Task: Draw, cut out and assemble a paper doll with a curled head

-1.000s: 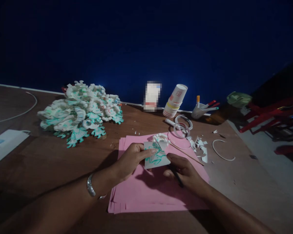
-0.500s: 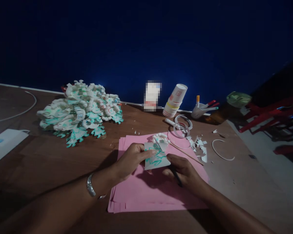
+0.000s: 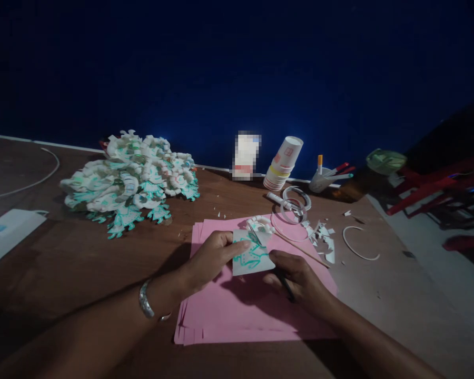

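Between thumb and fingers, my left hand [image 3: 219, 252] pinches a piece of white paper [image 3: 250, 262] with a figure drawn on it in green marker. My right hand [image 3: 296, 273] is closed around a pair of scissors [image 3: 256, 235]. One thin silver blade lies over the top of the paper, and a dark handle sticks out below my palm. My fingers hide the rest of the scissors. Under both hands is a stack of pink paper sheets [image 3: 237, 321]. A small white ring-shaped piece with green marks [image 3: 260, 223] rests just beyond the paper.
A heap of white paper rings with green cut-out figures [image 3: 130, 184] stands at the left. Farther back are stacked paper cups [image 3: 284, 163] and a cup of markers [image 3: 322, 181]. Tape-like rings [image 3: 296, 202], paper scraps [image 3: 326, 239] and a thin stick [image 3: 304, 250] lie at the right.
The paper has shifted and tilted very slightly in my left hand, with the blade still across its top. Both hands stay in nearly the same place.
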Demonstrator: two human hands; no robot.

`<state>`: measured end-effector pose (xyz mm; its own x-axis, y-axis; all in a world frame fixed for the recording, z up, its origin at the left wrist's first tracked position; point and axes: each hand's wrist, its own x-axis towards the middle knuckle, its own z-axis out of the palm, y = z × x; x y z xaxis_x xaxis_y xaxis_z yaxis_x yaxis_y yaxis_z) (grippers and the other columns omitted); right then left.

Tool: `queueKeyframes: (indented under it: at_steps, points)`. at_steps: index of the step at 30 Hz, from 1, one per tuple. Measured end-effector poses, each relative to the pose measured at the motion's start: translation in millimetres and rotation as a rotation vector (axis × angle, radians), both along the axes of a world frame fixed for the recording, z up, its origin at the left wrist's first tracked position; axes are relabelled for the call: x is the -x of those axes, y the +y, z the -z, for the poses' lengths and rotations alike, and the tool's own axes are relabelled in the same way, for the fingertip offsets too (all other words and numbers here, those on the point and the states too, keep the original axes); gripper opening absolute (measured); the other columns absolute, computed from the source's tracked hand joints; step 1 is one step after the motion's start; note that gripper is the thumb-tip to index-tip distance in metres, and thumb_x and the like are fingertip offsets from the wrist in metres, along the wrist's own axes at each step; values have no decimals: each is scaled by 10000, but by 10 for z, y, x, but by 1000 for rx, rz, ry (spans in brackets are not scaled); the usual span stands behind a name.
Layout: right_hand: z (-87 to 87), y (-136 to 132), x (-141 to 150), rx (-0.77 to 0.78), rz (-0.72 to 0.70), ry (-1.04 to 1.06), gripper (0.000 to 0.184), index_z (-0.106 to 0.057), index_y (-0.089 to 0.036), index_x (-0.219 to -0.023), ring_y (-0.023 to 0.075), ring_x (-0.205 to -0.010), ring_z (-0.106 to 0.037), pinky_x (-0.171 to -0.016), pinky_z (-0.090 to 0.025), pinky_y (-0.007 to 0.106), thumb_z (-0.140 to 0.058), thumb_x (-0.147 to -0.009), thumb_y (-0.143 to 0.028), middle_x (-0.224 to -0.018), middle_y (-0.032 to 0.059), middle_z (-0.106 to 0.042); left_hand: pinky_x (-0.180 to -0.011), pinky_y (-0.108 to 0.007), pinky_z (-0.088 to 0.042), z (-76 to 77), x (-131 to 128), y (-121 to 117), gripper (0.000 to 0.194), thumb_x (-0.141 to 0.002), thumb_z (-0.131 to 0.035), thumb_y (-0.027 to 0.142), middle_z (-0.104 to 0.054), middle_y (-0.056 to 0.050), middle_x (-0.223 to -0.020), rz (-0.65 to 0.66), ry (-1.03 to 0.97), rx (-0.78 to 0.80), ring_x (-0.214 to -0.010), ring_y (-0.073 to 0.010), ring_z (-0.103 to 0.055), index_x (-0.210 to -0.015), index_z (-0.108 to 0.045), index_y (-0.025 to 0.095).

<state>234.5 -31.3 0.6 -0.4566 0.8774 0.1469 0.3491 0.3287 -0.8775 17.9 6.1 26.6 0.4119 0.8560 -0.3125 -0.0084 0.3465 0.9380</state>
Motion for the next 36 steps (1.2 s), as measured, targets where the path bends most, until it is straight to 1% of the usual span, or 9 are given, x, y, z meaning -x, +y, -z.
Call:
queueKeyframes:
  at_steps: [3,7,10,14,19,28,31,34,36]
  points:
    - [-12,-4,5,25,-3,-3,407,-612,-168,-788,124,-644,-434,-607,-359,241,-612,-913,-555,-723,-8,-500,-401,-202,-285,-11,0,8,318,-808,-706,432,-556,28,-486,15,-28,-20,-392,-56,-408,-654,-653,159]
    - [-14,-9,0,46,-5,-15,455,-554,-172,-730,121,-624,-400,-584,-335,242,-598,-905,-591,-694,-16,-456,-483,-207,-380,-15,-11,29,276,-795,-706,405,-612,-4,-556,46,-85,-46,-492,-86,-490,-666,-670,164]
    - [-18,-11,0,56,-15,-19,457,-537,-174,-728,121,-623,-390,-580,-326,243,-583,-917,-588,-696,-15,-447,-527,-215,-406,-23,-6,37,254,-795,-712,397,-596,3,-550,42,-80,-43,-534,-98,-505,-682,-682,172]
    - [-14,-8,0,66,-27,24,426,-507,-176,-709,111,-614,-379,-575,-312,236,-613,-925,-527,-690,-26,-431,-563,-212,-399,-19,24,53,253,-815,-693,401,-643,-13,-660,67,-47,-74,-591,-95,-506,-730,-700,163]
    - [-6,-12,-4,69,-53,54,360,-530,-174,-744,109,-631,-391,-594,-314,232,-650,-921,-464,-708,-30,-441,-555,-215,-363,9,70,89,232,-842,-652,354,-609,1,-645,92,-21,-112,-578,-90,-462,-722,-684,159]
    - [-18,-9,1,82,-65,28,302,-552,-172,-776,105,-646,-397,-605,-314,227,-629,-949,-407,-715,-30,-447,-582,-228,-393,17,137,162,242,-834,-663,372,-645,-28,-730,182,-11,-85,-628,-107,-526,-815,-694,133]
    - [-10,-11,-4,80,-71,-6,320,-558,-166,-775,107,-647,-404,-605,-318,231,-602,-961,-422,-712,-25,-456,-553,-223,-361,-17,158,186,232,-829,-666,356,-618,-9,-687,227,-17,-90,-587,-88,-487,-752,-674,137]
    - [-9,-21,-7,61,-71,-33,315,-579,-162,-800,113,-661,-425,-622,-330,237,-588,-969,-427,-725,-16,-483,-532,-225,-333,-54,164,196,222,-819,-670,330,-585,8,-643,227,-32,-98,-554,-75,-447,-701,-653,142]
    - [-12,-27,-7,53,-68,-46,320,-589,-159,-798,116,-664,-437,-629,-338,240,-585,-969,-430,-731,-10,-495,-534,-233,-337,-65,166,201,217,-816,-666,329,-589,2,-644,224,-28,-103,-559,-82,-463,-704,-661,144]
